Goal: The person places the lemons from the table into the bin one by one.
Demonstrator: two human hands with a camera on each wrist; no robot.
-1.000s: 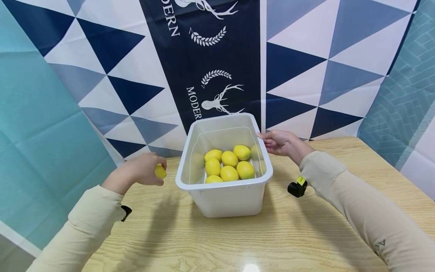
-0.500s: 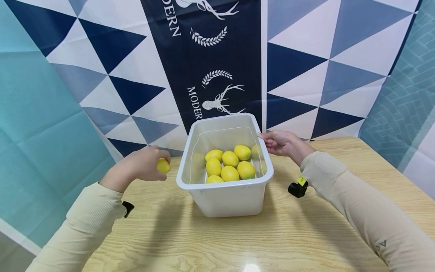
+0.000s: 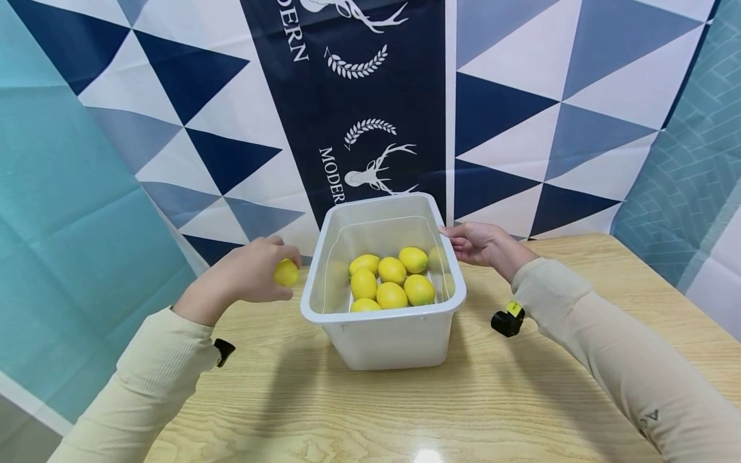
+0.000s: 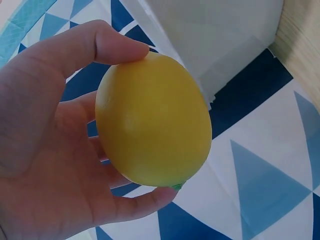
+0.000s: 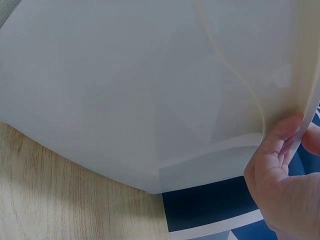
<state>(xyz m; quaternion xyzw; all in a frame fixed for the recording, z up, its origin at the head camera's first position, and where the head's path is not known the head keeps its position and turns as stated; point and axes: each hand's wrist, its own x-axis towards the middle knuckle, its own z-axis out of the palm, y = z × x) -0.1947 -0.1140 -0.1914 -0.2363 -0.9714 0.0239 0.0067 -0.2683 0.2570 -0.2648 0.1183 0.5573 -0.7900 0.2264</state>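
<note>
My left hand (image 3: 251,270) holds a yellow lemon (image 4: 152,120) between thumb and fingers, raised over the table just left of the bin. A small green tip shows at the lemon's end in the left wrist view. The white plastic bin (image 3: 384,341) stands mid-table, several lemons (image 3: 391,295) lying on its floor. At the bin's right side, my right hand (image 3: 477,243) pinches the rim; in the right wrist view its fingers (image 5: 282,132) lie against the wall under the rim.
The bin stands on a light wood table (image 3: 370,418), close to a patterned cloth backdrop (image 3: 370,96) behind it. A teal cloth (image 3: 87,212) hangs on the left. Small black devices, one a wrist camera (image 3: 507,320), sit at both cuffs.
My left hand has moved right and slightly up with the lemon, nearer the bin's left rim. The right hand keeps its hold on the rim, and the bin stays put.
</note>
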